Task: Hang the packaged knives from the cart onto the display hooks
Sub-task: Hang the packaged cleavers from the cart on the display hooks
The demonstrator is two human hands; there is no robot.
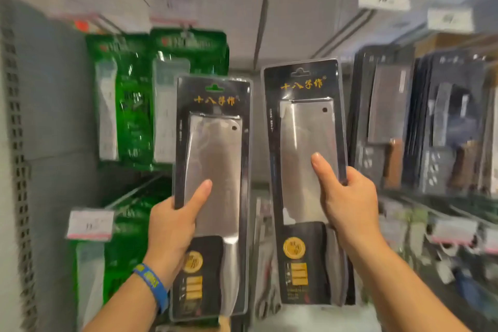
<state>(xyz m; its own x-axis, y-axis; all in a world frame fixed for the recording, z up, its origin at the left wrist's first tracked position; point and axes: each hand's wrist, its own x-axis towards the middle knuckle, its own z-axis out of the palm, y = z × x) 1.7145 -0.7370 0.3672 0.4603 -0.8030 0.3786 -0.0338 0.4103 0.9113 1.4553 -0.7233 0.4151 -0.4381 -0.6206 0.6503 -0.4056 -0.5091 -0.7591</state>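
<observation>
My left hand (pixel 172 226) grips one knife pack (pixel 213 170) upright, below and left of the bare hook (pixel 260 27). My right hand (pixel 347 202) grips the second pack (pixel 304 143), also upright, just right of that hook. Its hang hole (pixel 300 71) sits higher and nearer, so I judge it goes on first.

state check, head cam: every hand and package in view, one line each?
left hand: grips the left knife package, thumb on its front
right hand: grips the right knife package, thumb on its front
left knife package: upright, held, not hung
right knife package: upright, held higher, not hung
green packs: hung, at left
dark packs: hung, at right, blurred
</observation>
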